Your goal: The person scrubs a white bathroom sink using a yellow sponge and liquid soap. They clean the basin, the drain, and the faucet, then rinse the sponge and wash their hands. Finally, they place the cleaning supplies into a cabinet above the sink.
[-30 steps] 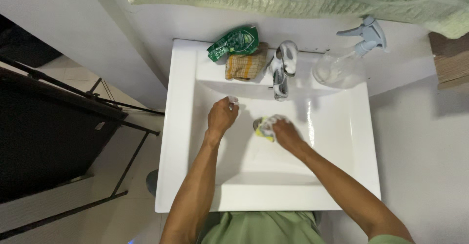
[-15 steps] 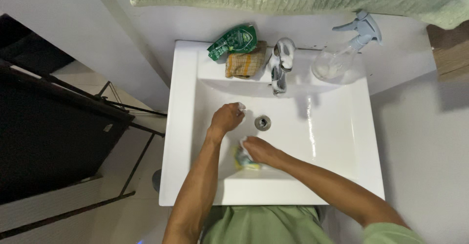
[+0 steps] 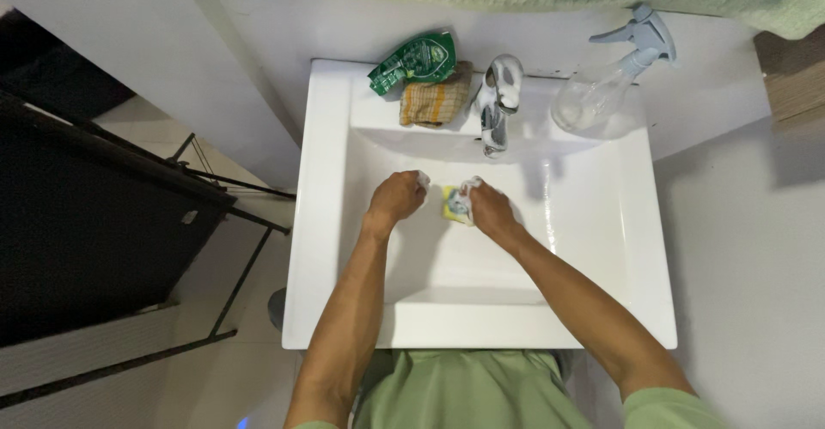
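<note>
Just below the chrome tap [image 3: 497, 111], the right hand [image 3: 490, 208] grasps a yellow sponge [image 3: 452, 205], pressed on the sink [image 3: 593, 249] basin. Half a second earlier the sponge sat farther from the tap, near the front wall; scrubbing likely proceeds in strokes. Left hand [image 3: 397, 197] clenched beside it, foam at fingertips.

A crumpled green pouch [image 3: 414, 60] lies on the sink's [image 3: 320, 223] back ledge.

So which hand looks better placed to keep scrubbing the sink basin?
The right hand: it already presses the yellow sponge against the basin below the tap. The left hand is a closed fist beside it, without the sponge.
</note>
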